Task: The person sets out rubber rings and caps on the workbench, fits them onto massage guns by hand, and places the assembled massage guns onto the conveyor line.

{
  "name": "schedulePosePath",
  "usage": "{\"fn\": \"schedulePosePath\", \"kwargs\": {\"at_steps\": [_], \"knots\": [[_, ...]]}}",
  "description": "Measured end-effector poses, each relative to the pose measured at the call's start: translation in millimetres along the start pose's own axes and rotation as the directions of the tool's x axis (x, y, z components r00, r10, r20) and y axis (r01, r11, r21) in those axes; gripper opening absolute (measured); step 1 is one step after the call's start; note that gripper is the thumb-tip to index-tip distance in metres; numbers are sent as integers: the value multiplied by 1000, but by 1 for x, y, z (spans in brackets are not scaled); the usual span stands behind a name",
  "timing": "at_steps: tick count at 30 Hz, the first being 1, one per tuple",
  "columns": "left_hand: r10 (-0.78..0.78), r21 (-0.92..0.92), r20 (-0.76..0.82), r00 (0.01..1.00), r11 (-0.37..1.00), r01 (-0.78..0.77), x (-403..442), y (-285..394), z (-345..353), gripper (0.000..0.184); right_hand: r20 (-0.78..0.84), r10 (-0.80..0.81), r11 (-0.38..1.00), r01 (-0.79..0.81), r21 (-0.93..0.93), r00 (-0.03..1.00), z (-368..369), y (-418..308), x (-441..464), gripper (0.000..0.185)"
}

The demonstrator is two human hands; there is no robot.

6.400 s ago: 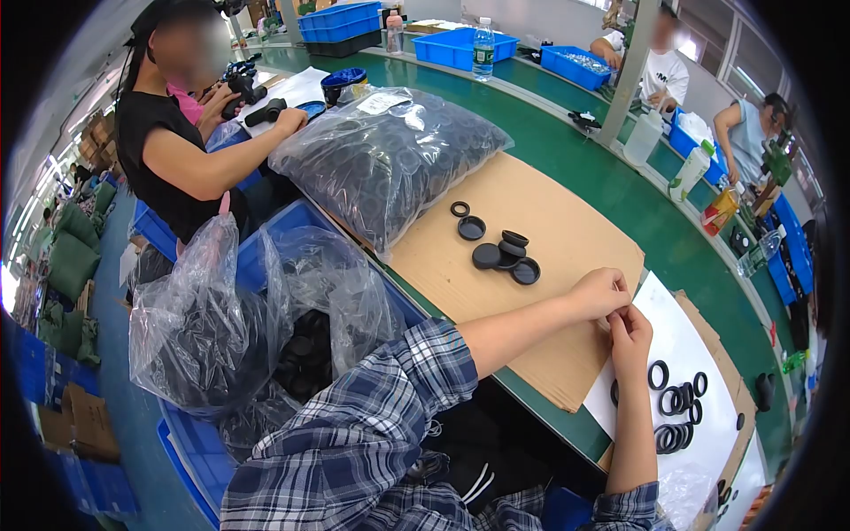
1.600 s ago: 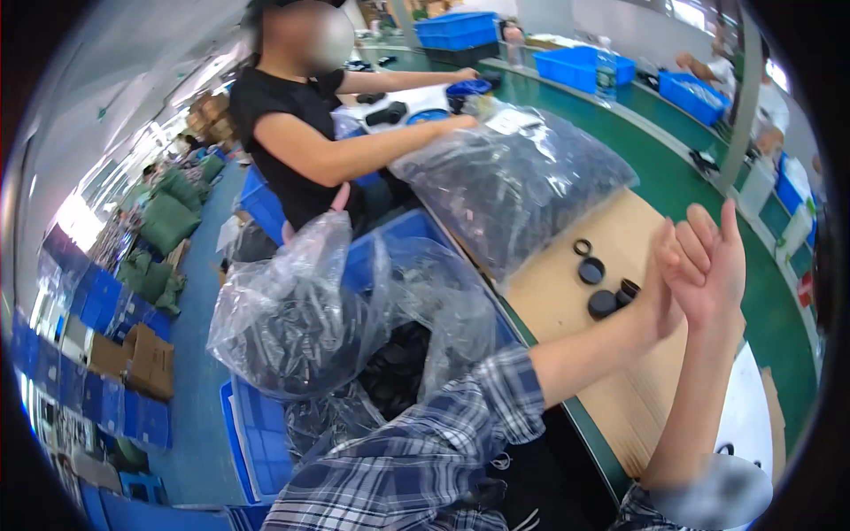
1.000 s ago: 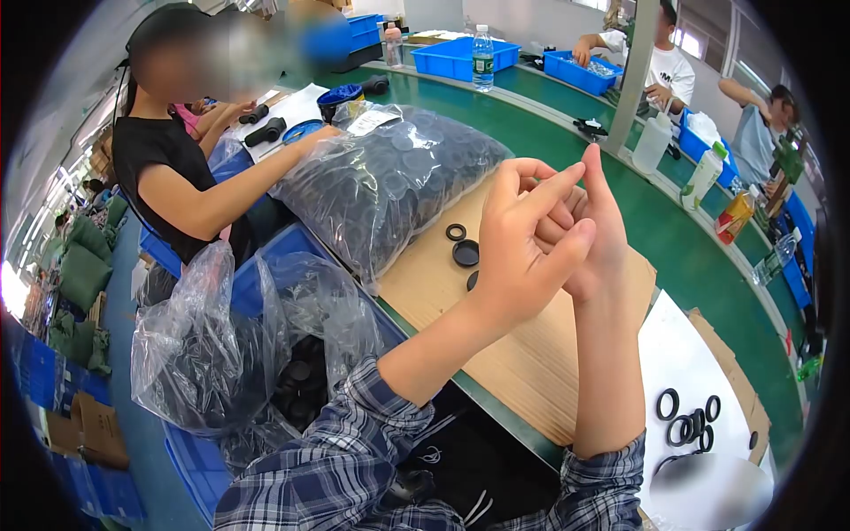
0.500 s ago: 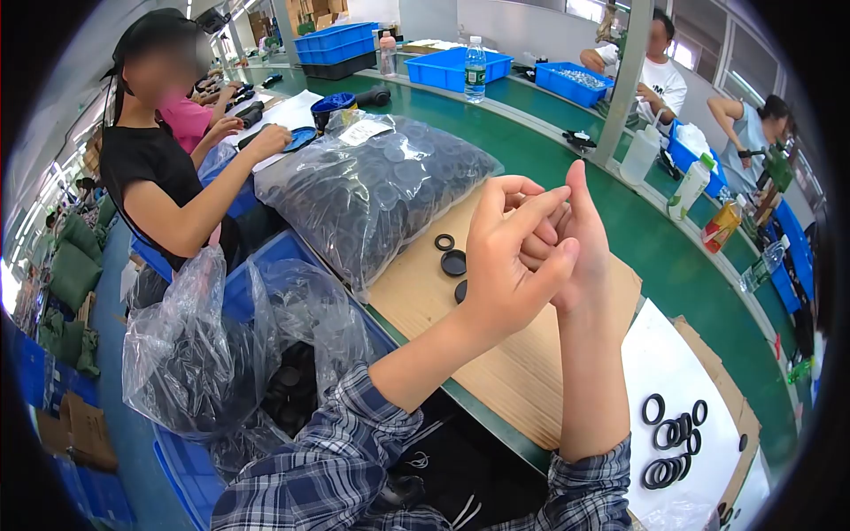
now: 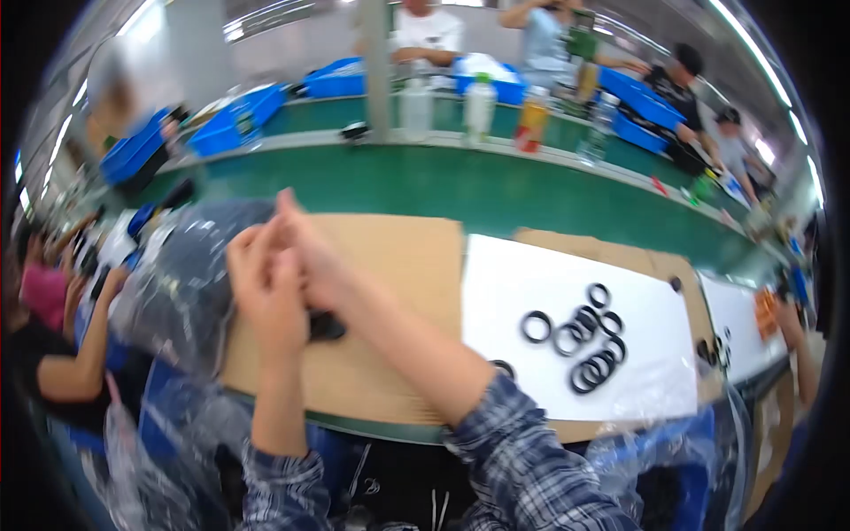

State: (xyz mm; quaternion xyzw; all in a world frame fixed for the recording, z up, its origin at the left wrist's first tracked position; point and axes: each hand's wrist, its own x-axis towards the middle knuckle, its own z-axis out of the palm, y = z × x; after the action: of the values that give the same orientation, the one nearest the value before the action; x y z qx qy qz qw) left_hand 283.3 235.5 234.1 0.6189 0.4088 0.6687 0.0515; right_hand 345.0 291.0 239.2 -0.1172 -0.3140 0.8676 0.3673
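My left hand (image 5: 258, 279) and my right hand (image 5: 312, 257) are pressed together over the left part of a cardboard sheet (image 5: 398, 274). Both are closed, fingers bent against each other. Motion blurs them, and whatever they hold is hidden between the palms. Just below them, partly covered, lies a dark round piece (image 5: 328, 326) on the cardboard. To the right, several black rings (image 5: 591, 372) lie loosely grouped on a white sheet (image 5: 500, 274); one ring (image 5: 536, 327) sits a little apart.
A clear bag of dark parts (image 5: 181, 283) stands left of my hands. Beyond the green table (image 5: 425, 181) are bottles (image 5: 479, 111) and blue bins (image 5: 642, 99). Plastic-lined blue crates (image 5: 686, 469) sit along the near edge. Co-workers sit left, right and across.
The view has swung to the right, so my joined hands now appear further left and the rings nearer the middle. My hands stay together.
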Motion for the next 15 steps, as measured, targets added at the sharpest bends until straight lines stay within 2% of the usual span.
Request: {"fn": "schedulePosePath", "kwargs": {"at_steps": [2,3,5,6,9,12,14,15], "knots": [[-139,-138,16,990,980,140,-1,3,2,29,26,29,999,-29,-32,999,1,-2,1,61],[-151,-181,27,988,971,154,-1,8,1,30,79,25,1000,-24,-14,997,-1,-2,1,61],[-141,-163,27,990,976,144,-2,7,2,31,213,32,999,-38,24,977,-4,-4,0,62],[-141,-162,15,990,977,141,-2,7,2,31,206,29,1000,-29,-4,978,-3,-5,0,62],[-5,-64,12,1000,998,6,-2,-3,-1,33,203,38,998,-28,-48,978,0,-4,0,62],[-42,-85,-13,999,996,41,-3,-6,-1,32,196,35,999,-35,0,980,2,-3,-1,61],[-31,-44,-2,1000,999,31,-3,5,0,32,59,41,999,-42,19,997,9,-3,-4,57],[-14,-36,-14,1000,999,14,-3,6,0,30,-91,-39,997,33,-63,995,14,-5,-15,53]]}}
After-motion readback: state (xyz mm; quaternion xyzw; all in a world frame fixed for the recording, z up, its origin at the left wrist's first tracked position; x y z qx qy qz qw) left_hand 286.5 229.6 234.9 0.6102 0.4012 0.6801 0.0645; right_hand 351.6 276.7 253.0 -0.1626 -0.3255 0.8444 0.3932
